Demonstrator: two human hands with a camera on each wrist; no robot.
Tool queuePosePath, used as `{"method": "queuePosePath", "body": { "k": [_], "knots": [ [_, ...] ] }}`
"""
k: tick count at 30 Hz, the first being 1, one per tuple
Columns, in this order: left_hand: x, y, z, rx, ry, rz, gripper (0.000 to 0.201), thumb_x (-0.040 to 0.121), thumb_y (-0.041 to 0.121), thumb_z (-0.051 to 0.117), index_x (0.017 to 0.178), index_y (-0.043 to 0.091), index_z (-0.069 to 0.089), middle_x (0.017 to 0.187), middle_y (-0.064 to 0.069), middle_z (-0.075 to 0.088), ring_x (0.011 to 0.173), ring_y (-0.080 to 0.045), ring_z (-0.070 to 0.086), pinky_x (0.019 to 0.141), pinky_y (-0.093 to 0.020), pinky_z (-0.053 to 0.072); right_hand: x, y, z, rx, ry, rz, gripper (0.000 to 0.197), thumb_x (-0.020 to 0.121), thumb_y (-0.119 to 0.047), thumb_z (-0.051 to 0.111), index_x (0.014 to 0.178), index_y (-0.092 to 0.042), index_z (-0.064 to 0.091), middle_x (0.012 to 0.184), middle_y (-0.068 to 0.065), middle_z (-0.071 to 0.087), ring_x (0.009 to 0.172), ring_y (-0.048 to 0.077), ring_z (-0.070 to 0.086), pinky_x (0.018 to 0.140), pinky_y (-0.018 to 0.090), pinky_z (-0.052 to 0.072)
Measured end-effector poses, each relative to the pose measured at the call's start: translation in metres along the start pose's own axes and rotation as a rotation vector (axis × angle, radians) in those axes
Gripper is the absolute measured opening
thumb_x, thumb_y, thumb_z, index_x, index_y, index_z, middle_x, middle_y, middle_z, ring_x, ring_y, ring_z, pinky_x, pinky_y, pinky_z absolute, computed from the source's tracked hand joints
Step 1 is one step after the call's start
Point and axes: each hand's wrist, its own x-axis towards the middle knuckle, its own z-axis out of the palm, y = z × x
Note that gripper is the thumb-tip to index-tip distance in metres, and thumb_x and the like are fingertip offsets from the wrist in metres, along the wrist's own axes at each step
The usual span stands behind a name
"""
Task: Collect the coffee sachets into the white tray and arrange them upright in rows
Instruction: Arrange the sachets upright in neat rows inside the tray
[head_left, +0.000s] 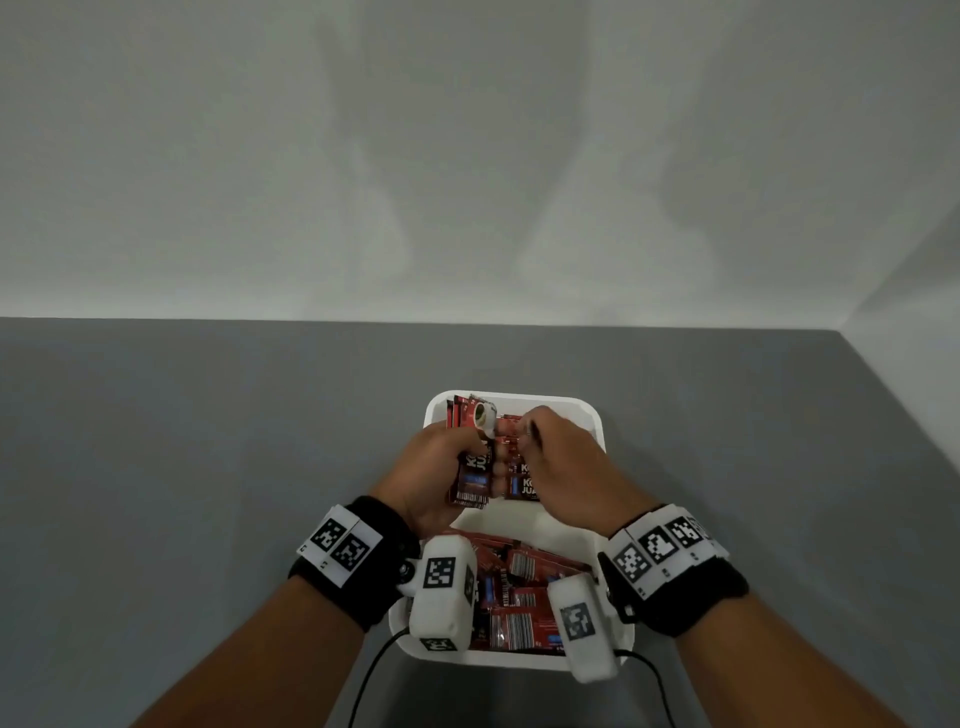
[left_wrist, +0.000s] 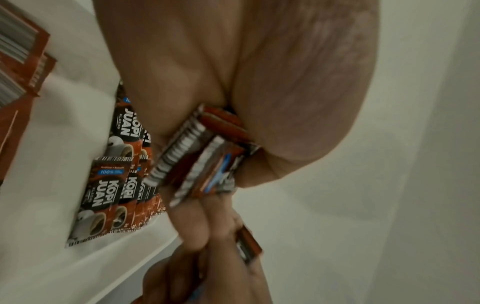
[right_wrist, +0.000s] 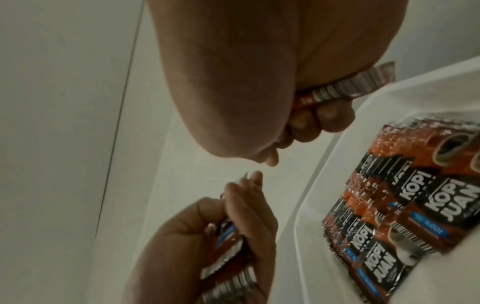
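The white tray (head_left: 592, 415) sits on the grey table, with red-and-black coffee sachets (head_left: 467, 410) standing in rows at its far left. The same rows (left_wrist: 109, 195) (right_wrist: 402, 216) lean in overlapping lines. My left hand (head_left: 467, 452) grips a bundle of several sachets (head_left: 472, 483) (left_wrist: 207, 156) over the tray. My right hand (head_left: 530, 431) is right beside it, its fingers curled round one sachet (right_wrist: 166, 88). Loose sachets (head_left: 519, 587) lie heaped in white plastic below my wrists; whether that is the same tray I cannot tell.
Grey tabletop (head_left: 208, 467) lies bare to the left and right of the tray. A pale wall (head_left: 467, 156) rises behind the table and at its right side. Black cables (head_left: 374, 670) run from the wrist cameras toward me.
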Motion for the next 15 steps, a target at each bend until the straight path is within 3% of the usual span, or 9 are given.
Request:
{"method": "queuePosePath", "body": {
  "k": [2,4,6,8,11,14,15],
  "knots": [
    [-0.002,0.000,-0.002,0.034,-0.019,0.007,0.022,0.099,-0.004,0.043,0.106,-0.004,0.064,0.084,-0.018,0.068,0.064,-0.024,0.067,0.054,-0.032,0.057,0.000,0.000,-0.004,0.192,0.074,0.083,0.024,0.108,-0.028,0.040,0.097,-0.015,0.057,0.092,0.005,0.068,0.082,0.019,0.063,0.071,0.022,0.049],
    [-0.004,-0.001,-0.002,0.116,-0.038,0.026,0.017,0.102,0.003,0.051,0.110,-0.002,0.065,0.090,-0.017,0.072,0.068,-0.023,0.070,0.055,-0.031,0.058,-0.001,-0.004,-0.006,0.488,0.093,0.174,0.022,0.104,-0.034,0.049,0.099,-0.018,0.064,0.092,0.006,0.073,0.083,0.020,0.070,0.075,0.035,0.057],
    [-0.005,-0.001,-0.001,0.197,-0.071,0.033,0.015,0.101,0.005,0.056,0.113,0.000,0.065,0.090,-0.016,0.071,0.067,-0.021,0.069,0.051,-0.027,0.054,-0.004,-0.010,-0.007,0.777,0.099,0.251,0.016,0.099,-0.030,0.062,0.104,-0.016,0.068,0.091,0.009,0.075,0.071,0.021,0.072,0.066,0.038,0.061],
    [-0.004,-0.002,-0.001,0.294,-0.099,0.036,0.019,0.100,0.004,0.059,0.116,-0.002,0.063,0.091,-0.017,0.070,0.066,-0.020,0.067,0.049,-0.025,0.049,-0.003,-0.013,-0.010,0.920,0.150,0.273,0.014,0.094,-0.015,0.070,0.107,-0.010,0.068,0.083,0.009,0.073,0.058,0.016,0.067,0.054,0.031,0.056],
    [0.000,-0.001,-0.008,0.322,-0.018,0.082,0.024,0.092,-0.002,0.064,0.116,-0.007,0.063,0.089,-0.019,0.070,0.067,-0.023,0.066,0.048,-0.026,0.044,0.000,-0.007,-0.015,0.904,0.242,0.269,0.017,0.087,0.000,0.074,0.102,-0.009,0.069,0.074,0.003,0.068,0.052,0.006,0.064,0.048,0.022,0.049],
    [0.004,0.005,-0.016,0.300,0.096,0.144,0.021,0.090,-0.003,0.067,0.111,-0.006,0.067,0.074,-0.015,0.068,0.060,-0.021,0.059,0.050,-0.028,0.042,-0.001,0.005,-0.018,0.712,0.231,0.247,0.022,0.082,-0.010,0.082,0.099,-0.016,0.069,0.078,0.001,0.070,0.069,0.012,0.073,0.059,0.027,0.057],
    [0.004,0.007,-0.017,0.302,0.110,0.162,0.018,0.090,-0.005,0.066,0.108,-0.005,0.068,0.071,-0.013,0.067,0.058,-0.019,0.059,0.049,-0.028,0.043,-0.002,0.008,-0.019,0.597,0.220,0.225,0.025,0.079,-0.016,0.085,0.098,-0.020,0.068,0.079,0.000,0.069,0.070,0.009,0.071,0.062,0.025,0.058]
  ]
}}
